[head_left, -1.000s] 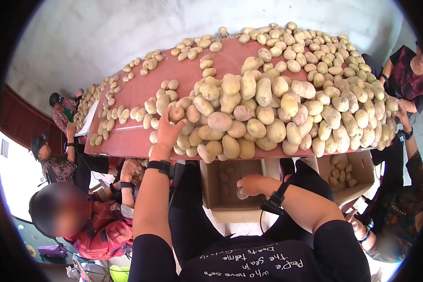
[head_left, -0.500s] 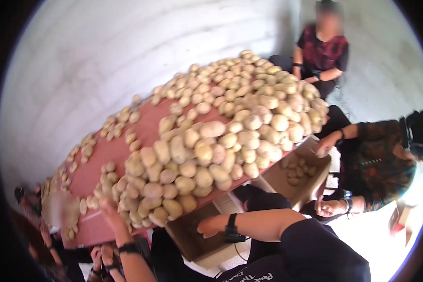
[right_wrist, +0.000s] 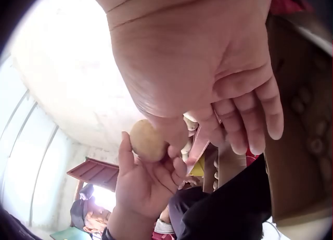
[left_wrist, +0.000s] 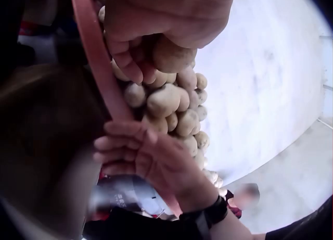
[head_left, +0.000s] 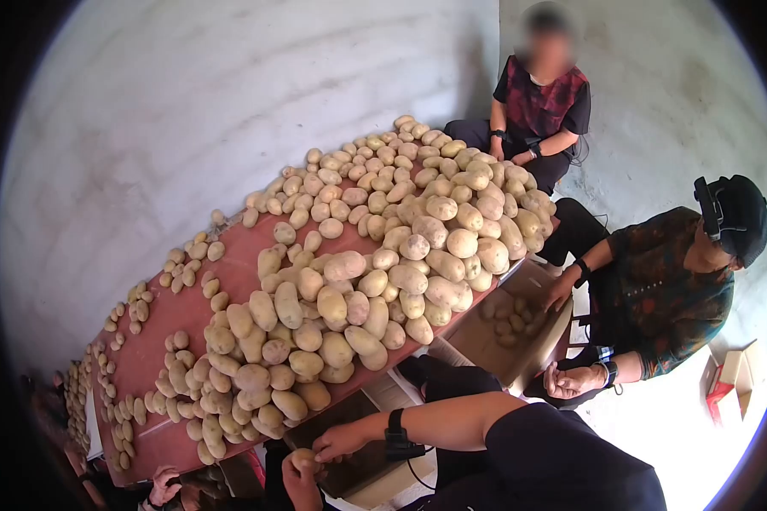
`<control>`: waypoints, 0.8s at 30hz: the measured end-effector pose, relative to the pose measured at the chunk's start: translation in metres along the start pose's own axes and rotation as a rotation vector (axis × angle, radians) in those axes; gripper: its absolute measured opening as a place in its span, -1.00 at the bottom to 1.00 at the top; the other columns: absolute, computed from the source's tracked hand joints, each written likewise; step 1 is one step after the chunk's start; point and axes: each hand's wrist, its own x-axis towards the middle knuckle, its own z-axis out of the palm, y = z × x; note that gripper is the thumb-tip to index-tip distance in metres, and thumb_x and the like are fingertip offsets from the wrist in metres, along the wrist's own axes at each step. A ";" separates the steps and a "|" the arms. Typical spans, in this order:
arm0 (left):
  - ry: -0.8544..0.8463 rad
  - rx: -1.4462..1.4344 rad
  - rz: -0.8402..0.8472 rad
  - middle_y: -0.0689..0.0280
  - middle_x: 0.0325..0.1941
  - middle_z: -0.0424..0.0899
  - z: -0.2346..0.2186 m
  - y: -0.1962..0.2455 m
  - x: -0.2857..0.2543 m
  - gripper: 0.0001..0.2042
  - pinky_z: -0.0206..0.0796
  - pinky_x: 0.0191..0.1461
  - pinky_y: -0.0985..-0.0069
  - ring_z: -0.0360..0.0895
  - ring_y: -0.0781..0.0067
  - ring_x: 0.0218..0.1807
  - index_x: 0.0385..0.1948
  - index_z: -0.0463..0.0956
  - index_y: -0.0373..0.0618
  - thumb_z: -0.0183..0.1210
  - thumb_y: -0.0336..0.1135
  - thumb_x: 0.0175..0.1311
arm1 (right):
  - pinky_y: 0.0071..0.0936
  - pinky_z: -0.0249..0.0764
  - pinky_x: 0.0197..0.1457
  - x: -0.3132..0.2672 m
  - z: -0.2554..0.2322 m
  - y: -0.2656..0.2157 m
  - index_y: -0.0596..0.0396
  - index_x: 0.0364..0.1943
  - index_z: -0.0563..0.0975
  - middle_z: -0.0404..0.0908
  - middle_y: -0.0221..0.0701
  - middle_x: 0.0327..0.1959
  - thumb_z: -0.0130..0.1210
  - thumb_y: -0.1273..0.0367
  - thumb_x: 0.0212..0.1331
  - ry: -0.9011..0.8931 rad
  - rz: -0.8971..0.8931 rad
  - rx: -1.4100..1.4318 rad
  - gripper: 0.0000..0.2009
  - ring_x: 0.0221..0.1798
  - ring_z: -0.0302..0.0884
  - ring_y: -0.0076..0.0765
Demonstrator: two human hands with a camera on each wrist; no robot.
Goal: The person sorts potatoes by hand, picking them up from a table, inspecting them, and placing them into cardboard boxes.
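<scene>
The left hand (head_left: 302, 479) held one potato (head_left: 303, 461) below the near edge of the table (head_left: 158, 336), fingers curled up round its underside. The right-wrist view showed it best: the potato (right_wrist: 147, 141) sat in the cup of the left hand (right_wrist: 143, 185), thumb on one side, fingertips on the other. The right hand (head_left: 339, 442) hovered just beside it over the box (head_left: 349, 470), fingers relaxed and hanging, holding nothing; whether its thumb touched the potato could not be told.

Judgement on handling: the potato looked firm and dense, a fair weight for its size, rigid, not fragile but liable to bruise if dropped. Skin was dry, matt and pale tan, probably dusty, so grip should be good and slipping unlikely. Shape was a rounded oval; a whole-hand cup round the middle, as held, seemed the surest hold.

Materials: the table had a smooth reddish-brown top with a raised lip (left_wrist: 99, 63), which kept the pile (head_left: 375, 281) from rolling off. The pile was heaped, potatoes of mixed size, lumpy and irregular. The box was plain brown card, open at the top. A second box (head_left: 520, 324) of the same card stood to the right, some potatoes inside. The wall behind was rough grey plaster.
</scene>
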 end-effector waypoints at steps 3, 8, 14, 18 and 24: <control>0.135 0.184 0.057 0.37 -0.35 0.49 0.009 -0.018 0.005 -0.48 0.33 -0.37 0.63 0.43 0.62 -0.40 -0.07 0.42 -0.20 0.15 0.13 0.25 | -0.32 0.53 -0.13 -0.002 -0.002 -0.001 0.09 0.13 0.37 0.57 -0.25 -0.13 -0.12 0.05 0.29 -0.039 0.039 0.127 -0.52 -0.11 0.54 -0.26; 0.189 0.320 0.086 0.27 -0.29 0.55 0.016 0.016 0.007 -0.44 0.37 -0.22 0.52 0.48 0.49 -0.27 -0.07 0.44 -0.23 0.19 0.16 0.20 | -0.27 0.54 -0.04 -0.004 -0.008 0.000 0.13 0.20 0.31 0.53 -0.22 -0.06 -0.14 0.06 0.28 -0.088 -0.007 0.327 -0.47 -0.03 0.52 -0.22; 0.203 0.206 0.050 0.21 -0.15 0.52 0.024 0.041 0.002 -0.60 0.36 0.05 0.35 0.49 0.31 -0.13 -0.07 0.41 -0.27 0.29 -0.29 0.10 | -0.25 0.53 0.01 -0.003 -0.013 0.002 0.11 0.26 0.26 0.46 -0.22 0.05 -0.11 0.06 0.27 -0.153 -0.033 0.475 -0.43 0.00 0.51 -0.22; 0.210 0.293 0.114 0.20 -0.09 0.48 0.025 0.036 0.001 -0.49 0.37 0.02 0.44 0.48 0.30 -0.11 -0.07 0.38 -0.26 0.41 -0.46 -0.11 | -0.28 0.53 0.00 -0.012 -0.004 -0.013 0.09 0.28 0.25 0.45 -0.28 0.06 -0.04 -0.01 0.25 -0.119 -0.003 0.486 -0.38 0.01 0.50 -0.28; 0.187 0.371 0.199 0.19 -0.04 0.43 0.027 0.037 -0.002 -0.37 0.36 0.07 0.43 0.46 0.30 0.00 -0.04 0.38 -0.23 0.46 -0.50 -0.29 | -0.34 0.51 0.00 0.005 -0.007 0.003 0.05 0.30 0.23 0.46 -0.37 0.03 0.03 0.01 0.21 -0.095 -0.037 0.318 -0.35 -0.01 0.47 -0.41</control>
